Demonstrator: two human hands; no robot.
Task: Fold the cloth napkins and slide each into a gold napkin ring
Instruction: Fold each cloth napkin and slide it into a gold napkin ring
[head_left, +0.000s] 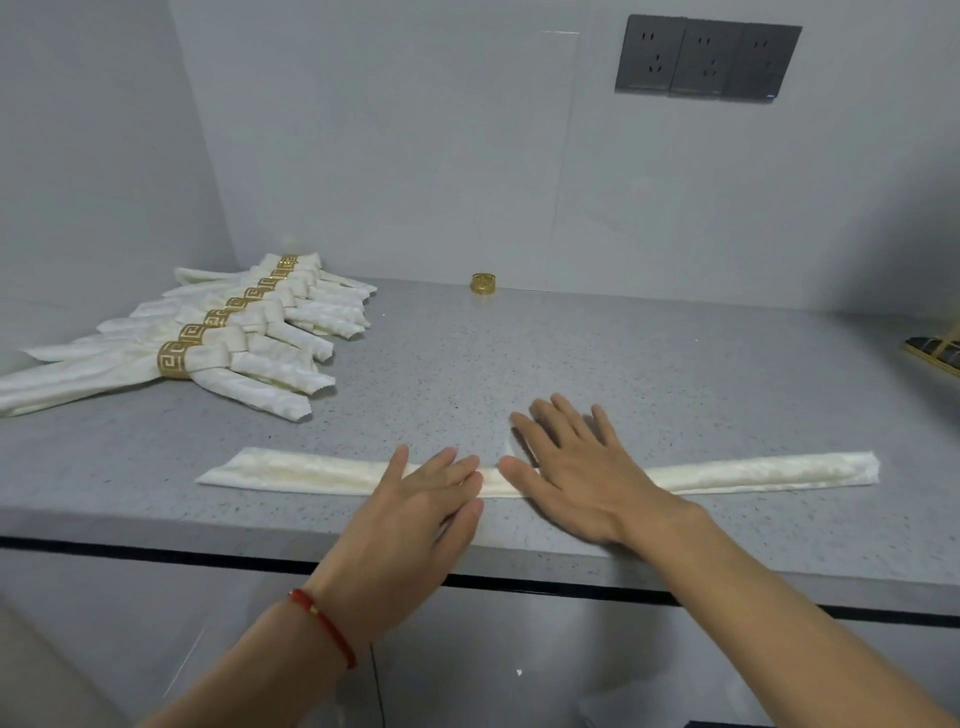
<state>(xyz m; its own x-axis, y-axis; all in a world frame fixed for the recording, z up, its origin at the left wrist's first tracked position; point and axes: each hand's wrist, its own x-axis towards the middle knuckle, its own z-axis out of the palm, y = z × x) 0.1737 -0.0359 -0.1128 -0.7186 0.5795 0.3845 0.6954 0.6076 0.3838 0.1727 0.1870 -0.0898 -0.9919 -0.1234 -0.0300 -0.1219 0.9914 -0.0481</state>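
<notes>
long cream cloth napkin strip (291, 470) is pressed flat on grey speckled surface (519, 353) by left hand (415, 512) and right hand (576, 467), fingers (563, 415) straight, nothing gripped, so the folds are kept.

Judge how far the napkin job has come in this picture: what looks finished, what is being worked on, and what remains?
Done: a row of folded napkins at the counter's left already wear gold rings. In hand: the left hand and right hand press flat on the middle of a long napkin strip near the counter's front edge. Left: fold that strip further and slide it into the spare gold ring standing by the back wall.
</notes>
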